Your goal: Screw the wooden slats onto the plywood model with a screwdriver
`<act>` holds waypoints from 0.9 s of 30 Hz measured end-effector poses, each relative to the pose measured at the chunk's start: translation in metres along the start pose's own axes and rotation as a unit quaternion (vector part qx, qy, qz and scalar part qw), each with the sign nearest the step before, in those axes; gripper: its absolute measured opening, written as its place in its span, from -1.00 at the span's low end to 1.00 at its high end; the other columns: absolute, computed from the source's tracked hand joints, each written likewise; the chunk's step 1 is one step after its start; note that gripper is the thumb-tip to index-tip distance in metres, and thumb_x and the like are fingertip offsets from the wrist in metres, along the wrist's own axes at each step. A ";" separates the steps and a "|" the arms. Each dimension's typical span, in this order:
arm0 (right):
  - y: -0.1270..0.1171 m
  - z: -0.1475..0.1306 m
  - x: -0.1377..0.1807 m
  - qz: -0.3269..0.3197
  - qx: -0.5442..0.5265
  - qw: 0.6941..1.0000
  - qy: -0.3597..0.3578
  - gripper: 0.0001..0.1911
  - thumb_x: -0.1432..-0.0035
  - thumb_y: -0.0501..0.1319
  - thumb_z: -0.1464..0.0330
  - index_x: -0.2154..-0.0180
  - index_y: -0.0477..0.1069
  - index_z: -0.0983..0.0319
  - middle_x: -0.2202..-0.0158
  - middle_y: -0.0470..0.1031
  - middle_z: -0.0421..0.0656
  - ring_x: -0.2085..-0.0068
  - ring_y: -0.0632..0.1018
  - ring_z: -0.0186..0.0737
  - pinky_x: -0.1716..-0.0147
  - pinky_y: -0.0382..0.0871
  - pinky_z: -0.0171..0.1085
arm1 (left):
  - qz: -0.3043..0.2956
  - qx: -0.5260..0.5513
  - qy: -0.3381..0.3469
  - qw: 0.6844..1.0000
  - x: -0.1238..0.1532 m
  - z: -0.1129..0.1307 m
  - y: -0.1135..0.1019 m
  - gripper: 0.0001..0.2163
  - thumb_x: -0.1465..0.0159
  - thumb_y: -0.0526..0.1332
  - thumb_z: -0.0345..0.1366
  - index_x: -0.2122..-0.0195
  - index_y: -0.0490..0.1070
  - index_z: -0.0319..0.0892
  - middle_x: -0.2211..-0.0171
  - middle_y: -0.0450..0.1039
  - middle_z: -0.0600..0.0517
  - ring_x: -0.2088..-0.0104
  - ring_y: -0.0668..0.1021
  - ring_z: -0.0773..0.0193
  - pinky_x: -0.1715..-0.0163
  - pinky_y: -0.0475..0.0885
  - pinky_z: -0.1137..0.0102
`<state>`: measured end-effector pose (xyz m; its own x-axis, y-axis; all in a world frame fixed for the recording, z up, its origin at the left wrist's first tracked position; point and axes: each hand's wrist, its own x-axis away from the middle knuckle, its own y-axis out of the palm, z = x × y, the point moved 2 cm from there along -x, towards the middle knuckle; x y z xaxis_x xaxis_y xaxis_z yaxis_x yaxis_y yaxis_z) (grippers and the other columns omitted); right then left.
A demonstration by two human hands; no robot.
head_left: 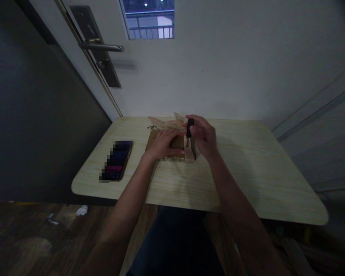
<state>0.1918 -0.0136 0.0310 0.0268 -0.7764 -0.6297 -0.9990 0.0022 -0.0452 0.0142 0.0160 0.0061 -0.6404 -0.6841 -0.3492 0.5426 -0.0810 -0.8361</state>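
A small brown box-like piece, cardboard or wood, rests near the back of the table. My left hand lies over its top with fingers stretched out and thumb spread toward a pale wooden strip on the right end. My right hand is closed around the black handle of a short screwdriver, held upright. Its shaft points down at the strip, where a dark screw or tip shows; I cannot tell whether they touch. The piece's left part is partly hidden under my left hand.
Several pale wooden strips lie behind the piece, with a few small screws beside them. A phone lies at the table's left. The table stands against a white door with a metal handle.
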 end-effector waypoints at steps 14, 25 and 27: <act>-0.002 0.002 -0.002 0.072 0.106 0.991 -0.030 -0.56 -0.07 0.39 0.00 0.07 0.50 0.03 0.35 0.42 -0.25 0.41 0.43 -0.34 0.52 0.42 -0.34 | 0.009 -0.005 0.003 1.000 -0.001 -0.005 0.004 -0.38 -0.10 0.43 0.12 -0.10 0.41 -0.08 -0.11 0.49 -0.14 -0.14 0.49 -0.13 -0.16 0.33 -0.04; -0.003 -0.004 0.000 0.003 0.039 0.998 -0.045 -0.57 -0.32 0.12 -0.01 -0.02 0.48 0.11 0.09 0.61 -0.12 0.19 0.64 -0.22 0.19 0.59 -0.18 | -0.002 -0.002 -0.005 1.000 0.000 0.002 -0.001 -0.42 -0.13 0.42 0.10 -0.07 0.40 -0.09 -0.09 0.49 -0.13 -0.13 0.49 -0.10 -0.14 0.32 0.00; -0.002 -0.002 0.000 0.004 0.026 0.999 -0.029 -0.62 -0.30 0.19 0.03 -0.01 0.48 0.10 0.11 0.62 -0.14 0.26 0.65 -0.27 0.25 0.59 -0.22 | -0.005 -0.001 -0.006 1.000 0.000 0.002 -0.001 -0.42 -0.13 0.43 0.10 -0.07 0.39 -0.10 -0.09 0.49 -0.14 -0.13 0.48 -0.11 -0.14 0.32 0.00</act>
<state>0.1938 -0.0152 0.0325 0.0232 -0.7386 -0.6737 -0.9959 0.0421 -0.0804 0.0148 0.0143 0.0082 -0.6394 -0.6917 -0.3356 0.5353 -0.0872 -0.8401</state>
